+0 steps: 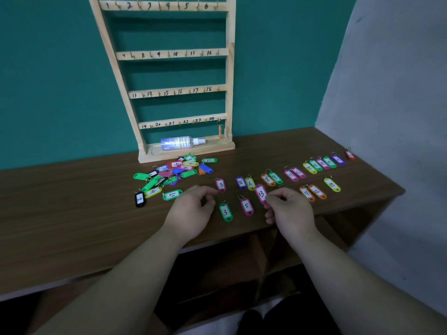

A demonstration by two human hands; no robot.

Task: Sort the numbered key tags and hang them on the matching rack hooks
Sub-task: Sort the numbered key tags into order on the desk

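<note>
My right hand (pixel 289 211) pinches a pink tag marked 13 (pixel 261 194) and holds it tilted just above the table. My left hand (pixel 193 209) hovers beside it with its fingers loosely curled and nothing in them. Between the hands lie a green tag 3 (pixel 226 212) and a pink tag 5 (pixel 247 206). A mixed pile of coloured tags (pixel 173 171) lies before the wooden rack (pixel 169 53), whose four rows of hooks are numbered 1 to 24. One orange tag (pixel 219 131) hangs at hook 24.
Tags lie in rows across the brown table (pixel 72 213), running right to a red tag (pixel 350 155) near the grey wall. A spray bottle (pixel 180 142) lies on the rack's base. The table's front edge runs under my wrists, with open shelving below.
</note>
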